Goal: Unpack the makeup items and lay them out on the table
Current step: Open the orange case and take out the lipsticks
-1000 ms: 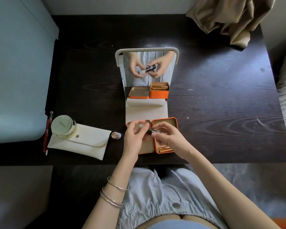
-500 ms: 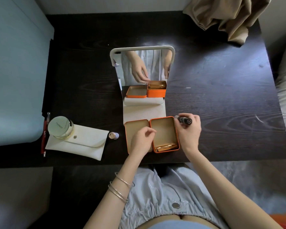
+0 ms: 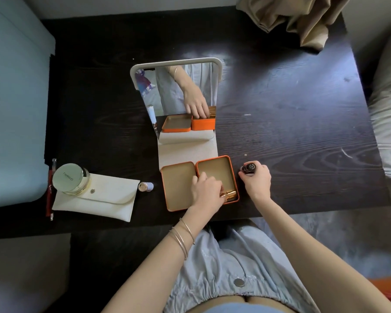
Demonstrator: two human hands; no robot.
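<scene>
An orange tin (image 3: 234, 177) lies open on the dark table (image 3: 291, 123), its lid (image 3: 177, 188) flat on the left. My left hand (image 3: 207, 192) reaches into the tin's near corner and its fingers pinch a gold lipstick tube (image 3: 229, 195). My right hand (image 3: 256, 180) grips a small black tube (image 3: 249, 167) that stands upright on the table just right of the tin.
A standing mirror (image 3: 176, 96) on a white base is behind the tin. At the left lie a white pouch (image 3: 99, 199), a round cream compact (image 3: 71, 179) on it, a small pale bottle (image 3: 146, 186) and a red pencil (image 3: 49, 195). Tan cloth (image 3: 298, 16) hangs at the back right.
My right hand carried the black tube out to the right of the tin and set it upright on the table. My left hand moved into the tin onto the gold tube.
</scene>
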